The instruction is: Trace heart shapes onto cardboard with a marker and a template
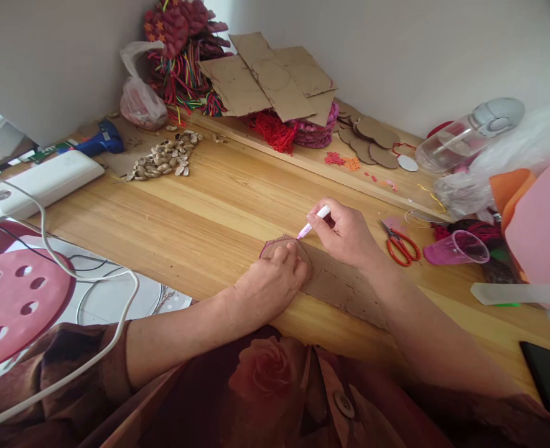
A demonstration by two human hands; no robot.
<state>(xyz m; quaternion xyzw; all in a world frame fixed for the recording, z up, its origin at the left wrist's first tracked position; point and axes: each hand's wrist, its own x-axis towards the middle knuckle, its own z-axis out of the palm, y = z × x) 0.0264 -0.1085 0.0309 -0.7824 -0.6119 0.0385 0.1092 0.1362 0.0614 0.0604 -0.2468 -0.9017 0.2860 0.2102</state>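
My right hand (347, 233) pinches a white and pink marker pen (313, 223), its tip touching the cardboard. My left hand (275, 277), fingers curled together, presses a round cardboard piece (279, 246) down onto a brown cardboard strip (344, 286). Most of the round piece is hidden under the fingers. A purple line runs along the strip's left end. Right of my right hand lie scissors (400, 246) with orange-red handles, their blades slightly apart.
Cardboard sheets (275, 78), cardboard discs (372, 140) and red yarn (275, 130) lie behind a wooden ledge. Nut shells (165, 157), a blue-handled tool (100, 140) and a white power strip (46, 180) are left. A pink cup (455, 247) and phone (548, 376) are right.
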